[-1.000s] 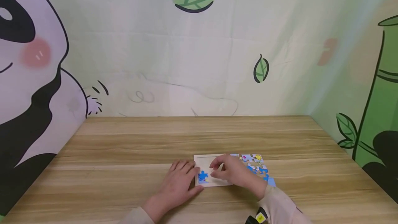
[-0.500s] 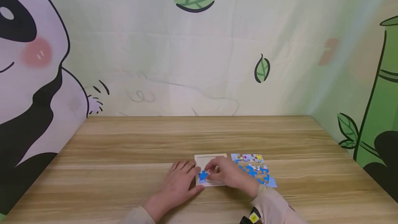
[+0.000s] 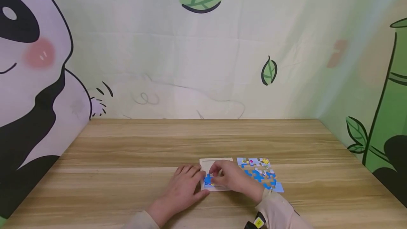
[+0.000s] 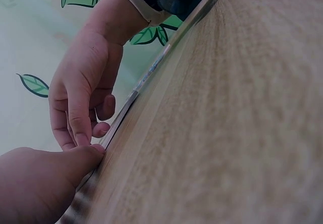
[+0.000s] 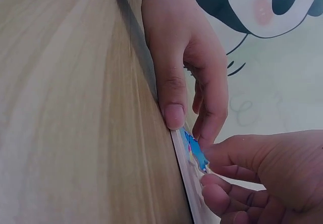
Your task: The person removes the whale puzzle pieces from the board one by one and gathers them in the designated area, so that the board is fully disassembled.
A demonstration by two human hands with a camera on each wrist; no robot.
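Observation:
A pale wooden puzzle tray (image 3: 203, 163) lies flat on the table near its front, with a blue jigsaw piece (image 3: 208, 178) at its lower left corner. My left hand (image 3: 182, 188) rests at the tray's left side, fingers extended, thumb at the front edge. My right hand (image 3: 232, 176) reaches over the tray from the right, its thumb and index fingertips pinching at the blue piece. In the right wrist view the right hand (image 5: 262, 171) meets the blue piece (image 5: 197, 151) from the side, close to the left hand (image 5: 186, 57). The right hand hides much of the tray.
Right of the tray lies a group of loose blue jigsaw pieces (image 3: 258, 176), one with a yellow sun (image 3: 265, 161). Wood-grain tabletop (image 3: 143, 144) surrounds them. A printed cloth wall (image 3: 159, 63) with a panda and leaves stands behind.
My right hand has moved left and down, from over the tray's middle to the blue piece in the corner. The left hand has stayed in place at the tray.

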